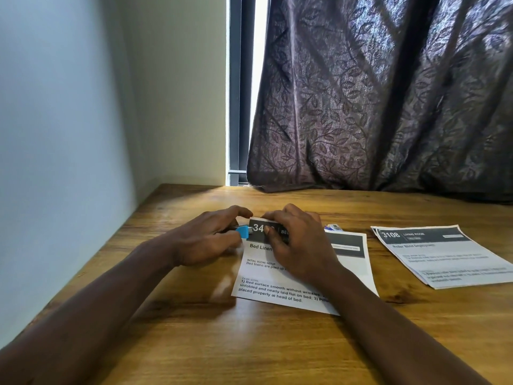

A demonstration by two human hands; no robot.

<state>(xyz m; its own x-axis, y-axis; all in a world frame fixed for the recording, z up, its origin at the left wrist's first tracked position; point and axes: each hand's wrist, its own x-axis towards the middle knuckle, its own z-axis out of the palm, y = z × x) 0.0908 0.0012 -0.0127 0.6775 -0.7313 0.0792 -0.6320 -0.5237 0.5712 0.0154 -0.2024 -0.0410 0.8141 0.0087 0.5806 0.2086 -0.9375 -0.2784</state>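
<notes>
- The printed sheet [291, 284] lies flat on the wooden table [222, 343] right in front of me, its dark header band at the far end.
- My left hand [211, 240] grips a small blue tool [243, 232], which looks like a little stapler, with my fingers curled round it. Its blue end sits against the top left corner of the sheet.
- My right hand [299, 245] holds the top of the sheet: my fingers curl over the far edge and my thumb presses down on the header, covering part of the number printed there.
- Both my forearms rest low over the table, one on each side of the sheet.
- Just behind my right hand a small white and blue packet [333, 227] peeks out; I cannot tell what it is.
- Further right, apart from my sheet, lies a second set of printed papers [444, 257], turned at a slant.
- Beyond the table hangs a dark curtain [374, 107] with a leaf pattern, a window frame [238, 93] showing beside it, and a pale wall [69, 107] runs along my left.
</notes>
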